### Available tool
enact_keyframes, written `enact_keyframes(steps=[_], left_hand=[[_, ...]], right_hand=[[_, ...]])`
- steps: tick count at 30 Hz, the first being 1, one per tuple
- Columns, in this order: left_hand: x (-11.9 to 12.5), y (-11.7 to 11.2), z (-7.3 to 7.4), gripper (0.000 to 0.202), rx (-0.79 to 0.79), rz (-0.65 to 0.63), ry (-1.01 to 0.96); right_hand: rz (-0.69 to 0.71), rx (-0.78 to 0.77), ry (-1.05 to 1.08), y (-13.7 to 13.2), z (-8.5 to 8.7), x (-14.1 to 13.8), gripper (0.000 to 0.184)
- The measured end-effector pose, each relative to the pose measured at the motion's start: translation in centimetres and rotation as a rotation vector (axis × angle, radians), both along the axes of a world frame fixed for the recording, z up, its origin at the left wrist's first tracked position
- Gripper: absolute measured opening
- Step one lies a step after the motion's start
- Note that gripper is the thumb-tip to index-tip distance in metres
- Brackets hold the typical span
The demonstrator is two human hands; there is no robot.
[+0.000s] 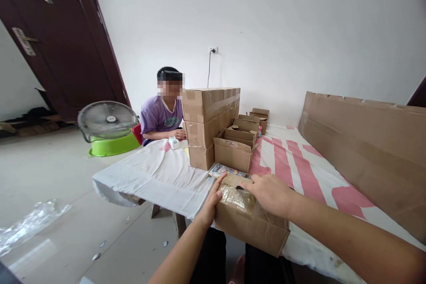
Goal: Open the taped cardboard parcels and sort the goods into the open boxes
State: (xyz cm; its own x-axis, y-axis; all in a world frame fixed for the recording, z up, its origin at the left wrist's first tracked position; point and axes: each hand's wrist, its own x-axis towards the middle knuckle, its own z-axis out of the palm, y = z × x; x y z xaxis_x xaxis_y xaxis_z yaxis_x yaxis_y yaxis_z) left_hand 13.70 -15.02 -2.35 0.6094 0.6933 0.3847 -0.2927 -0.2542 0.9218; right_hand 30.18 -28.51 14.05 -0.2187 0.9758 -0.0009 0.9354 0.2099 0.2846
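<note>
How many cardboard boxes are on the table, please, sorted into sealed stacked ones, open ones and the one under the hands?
Sealed boxes in the stack: 3
Open boxes in the row behind: 4, though the far ones overlap
Box under the hands, left hand on its side, right hand on top: 1
Total: 8
</note>
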Motion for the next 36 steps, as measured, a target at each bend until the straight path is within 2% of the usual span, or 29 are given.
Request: enact_keyframes(steps=[4,8,11,15,17,20,23,26,29,32,34,36], left_hand=[[0.1,-0.1,0.1,0.081,-0.037,-0.063,-0.040],[0.1,-0.2,0.2,0.083,-0.057,-0.050,-0.034],[0.1,-0.3,0.1,0.081,-0.039,-0.029,-0.042],[0.2,-0.2,-0.3,0.075,-0.072,-0.023,-0.118],[0.3,-0.1,-0.7,0.071,-0.108,-0.012,-0.149],[0.5,-0.1,-1.2,0.068,-0.145,0.013,-0.173],[0.6,-0.2,-1.3,0.068,-0.176,0.026,-0.176],[0.5,-0.4,-1.0,0.067,-0.190,0.047,-0.170],[0.5,-0.6,-0.9,0.067,-0.204,0.047,-0.171],[0.5,-0.7,-0.9,0.067,-0.221,0.046,-0.181],[0.6,-0.8,-0.9,0.067,-0.230,0.053,-0.188],[0.6,-0.8,-1.0,0.067,-0.236,0.060,-0.193]], right_hand=[[-0.009,-0.061,0.006,-0.7,-0.2,0.5,0.041],[-0.074,-0.142,-0.026,-2.7,0.0,1.8,0.040],[-0.117,-0.135,0.024,-4.6,0.4,3.4,0.044],[-0.163,-0.114,0.301,-7.3,0.8,7.6,0.044],[-0.154,-0.123,0.514,-8.4,0.1,10.6,0.039],[-0.379,-0.131,0.750,-9.8,-3.2,15.2,0.044],[-0.606,-0.096,0.756,-11.1,-8.6,19.1,0.047],[-0.632,-0.036,0.735,-12.4,-13.9,21.9,0.043],[-0.619,-0.027,0.748,-13.2,-17.0,23.5,0.043],[-0.581,0.017,0.681,-12.7,-17.0,23.6,0.042],[-0.567,0.084,0.619,-11.5,-15.5,22.7,0.042],[-0.532,0.178,0.621,-9.6,-13.0,20.9,0.041]])
